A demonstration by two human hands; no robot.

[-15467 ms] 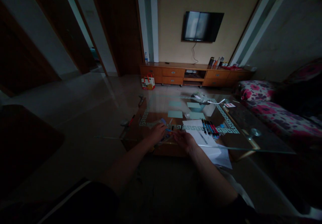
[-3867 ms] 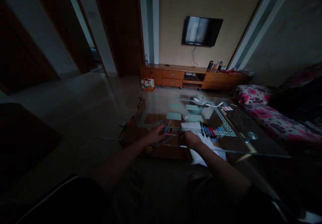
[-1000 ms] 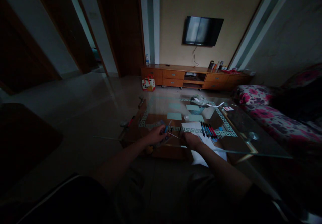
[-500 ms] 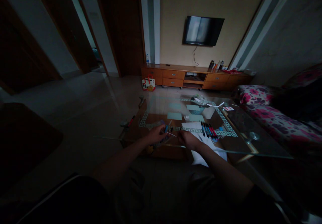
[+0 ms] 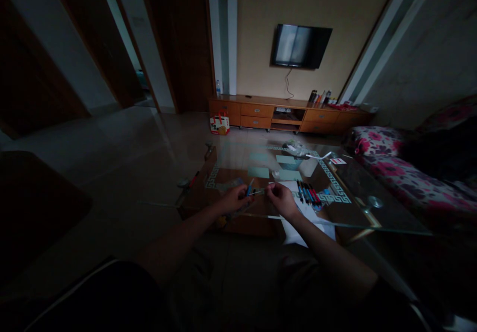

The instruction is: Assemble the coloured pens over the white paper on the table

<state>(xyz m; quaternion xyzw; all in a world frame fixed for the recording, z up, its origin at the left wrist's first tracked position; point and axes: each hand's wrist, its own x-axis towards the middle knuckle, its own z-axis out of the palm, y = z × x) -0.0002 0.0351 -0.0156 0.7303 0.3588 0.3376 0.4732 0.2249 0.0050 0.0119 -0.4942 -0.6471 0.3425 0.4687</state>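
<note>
My left hand (image 5: 235, 200) is closed over the near edge of the glass table (image 5: 402, 223), its fingers round a slim blue pen part (image 5: 249, 189) with a pale tip pointing up. A thin light stick (image 5: 258, 193) juts from the same fingers toward the right. Just across a small gap, my right hand (image 5: 282, 200) is pinched, thumb against fingers; whatever is between them is too small and dark to name. To its right lies a row of black, blue and red pens (image 5: 309, 194), beside white paper sheets (image 5: 316, 225) at the table edge.
Farther back on the table are a crumpled clear plastic bag (image 5: 296, 148), a white strip (image 5: 319, 156) and a red-and-white card (image 5: 338, 161). A flowered sofa (image 5: 402, 165) stands at right. Beyond are a wooden TV cabinet (image 5: 257, 109) and a gift bag (image 5: 219, 125).
My right hand has turned and drawn slightly up and away from the left. The thin stick by my left fingers is now tilted upward to the right. The left hand has barely moved.
</note>
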